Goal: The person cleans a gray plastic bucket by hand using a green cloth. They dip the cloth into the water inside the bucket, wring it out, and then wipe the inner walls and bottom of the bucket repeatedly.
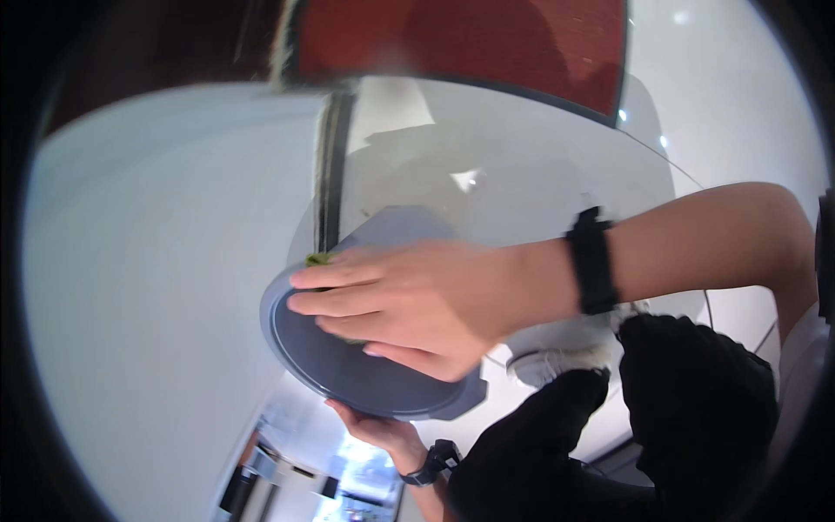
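Note:
A grey plastic lid-like piece (365, 385) with a rounded rim and angular outer corners is tilted up before me. Its lower rim rests in my left hand (381, 432), which wears a black watch. Across its face lies my right hand (417, 300), fingers stretched out and slightly blurred, with a black band on the wrist. Pressed under those fingers is a green piece, perhaps a cloth (319, 260); most of it is hidden by the hand.
A pale upright panel (176, 215) stands close on the left, with a dark-edged strip (331, 169) beside it. A red mat with a dark border (509, 46) lies on the glossy tiled floor (711, 124). My shoe (554, 365) and black-trousered legs (691, 385) are at lower right.

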`<move>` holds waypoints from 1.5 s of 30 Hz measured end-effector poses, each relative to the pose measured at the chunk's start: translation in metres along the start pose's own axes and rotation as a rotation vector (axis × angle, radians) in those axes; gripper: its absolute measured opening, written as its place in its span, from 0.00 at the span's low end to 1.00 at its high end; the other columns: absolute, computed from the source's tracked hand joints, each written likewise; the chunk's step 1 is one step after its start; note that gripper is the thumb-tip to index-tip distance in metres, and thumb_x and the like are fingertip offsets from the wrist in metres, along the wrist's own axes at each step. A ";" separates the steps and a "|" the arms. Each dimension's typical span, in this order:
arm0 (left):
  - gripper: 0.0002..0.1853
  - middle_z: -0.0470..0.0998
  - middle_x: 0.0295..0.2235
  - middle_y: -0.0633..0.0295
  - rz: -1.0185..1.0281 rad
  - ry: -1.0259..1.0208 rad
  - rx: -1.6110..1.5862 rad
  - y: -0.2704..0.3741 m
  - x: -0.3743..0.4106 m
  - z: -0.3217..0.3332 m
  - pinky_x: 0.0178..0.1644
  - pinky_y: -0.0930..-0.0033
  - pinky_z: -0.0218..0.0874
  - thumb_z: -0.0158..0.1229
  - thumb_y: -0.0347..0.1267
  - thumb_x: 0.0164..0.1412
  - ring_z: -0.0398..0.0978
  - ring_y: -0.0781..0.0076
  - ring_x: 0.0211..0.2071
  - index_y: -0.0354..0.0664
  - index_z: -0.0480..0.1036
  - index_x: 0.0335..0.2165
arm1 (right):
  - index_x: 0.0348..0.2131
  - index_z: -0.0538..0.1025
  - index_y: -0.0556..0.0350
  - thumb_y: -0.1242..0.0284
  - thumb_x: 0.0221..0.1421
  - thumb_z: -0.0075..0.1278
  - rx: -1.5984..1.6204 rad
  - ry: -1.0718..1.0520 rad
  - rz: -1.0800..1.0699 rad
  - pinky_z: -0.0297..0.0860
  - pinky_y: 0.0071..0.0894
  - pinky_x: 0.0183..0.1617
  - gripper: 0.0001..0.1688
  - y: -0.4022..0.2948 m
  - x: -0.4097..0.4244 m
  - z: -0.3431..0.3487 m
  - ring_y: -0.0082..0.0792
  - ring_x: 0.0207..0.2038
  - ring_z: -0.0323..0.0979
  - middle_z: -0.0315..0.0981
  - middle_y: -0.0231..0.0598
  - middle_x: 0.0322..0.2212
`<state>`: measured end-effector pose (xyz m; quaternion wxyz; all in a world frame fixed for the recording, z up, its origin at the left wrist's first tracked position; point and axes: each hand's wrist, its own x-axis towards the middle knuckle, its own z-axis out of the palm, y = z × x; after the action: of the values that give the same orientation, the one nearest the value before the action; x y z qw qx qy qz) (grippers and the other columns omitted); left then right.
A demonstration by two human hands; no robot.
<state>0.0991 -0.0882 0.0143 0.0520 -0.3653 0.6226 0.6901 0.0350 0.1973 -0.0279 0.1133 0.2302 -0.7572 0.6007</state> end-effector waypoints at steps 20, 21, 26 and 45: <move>0.30 0.76 0.53 0.49 0.311 -0.188 -0.378 0.003 0.033 -0.029 0.55 0.66 0.69 0.43 0.40 0.74 0.77 0.62 0.50 0.29 0.60 0.64 | 0.57 0.76 0.53 0.79 0.64 0.49 -0.219 -0.254 0.154 0.69 0.36 0.61 0.23 -0.007 0.107 0.035 0.39 0.57 0.76 0.74 0.46 0.58; 0.30 0.76 0.53 0.50 0.316 -0.190 -0.397 0.003 0.034 -0.038 0.55 0.66 0.69 0.43 0.41 0.74 0.77 0.62 0.51 0.29 0.59 0.64 | 0.57 0.77 0.52 0.79 0.64 0.49 -0.251 -0.216 0.167 0.68 0.36 0.62 0.23 -0.012 0.098 0.040 0.40 0.58 0.74 0.73 0.46 0.58; 0.29 0.76 0.53 0.50 0.409 -0.153 -0.378 0.012 0.029 -0.028 0.56 0.65 0.68 0.44 0.40 0.74 0.77 0.63 0.51 0.28 0.61 0.64 | 0.56 0.79 0.50 0.81 0.63 0.47 -0.465 -0.275 0.217 0.67 0.43 0.66 0.24 -0.074 0.017 0.018 0.47 0.65 0.66 0.69 0.45 0.62; 0.26 0.75 0.56 0.50 0.433 -0.062 -0.295 0.012 0.025 -0.031 0.57 0.64 0.69 0.44 0.35 0.74 0.77 0.62 0.52 0.32 0.64 0.64 | 0.48 0.82 0.56 0.69 0.58 0.59 -0.502 -0.335 0.137 0.74 0.38 0.44 0.19 -0.038 0.091 0.023 0.46 0.39 0.81 0.83 0.48 0.37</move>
<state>0.0886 -0.1283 0.0114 -0.1319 -0.2058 0.5769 0.7794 -0.0228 0.1493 0.0394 -0.0005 0.2394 -0.9037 0.3550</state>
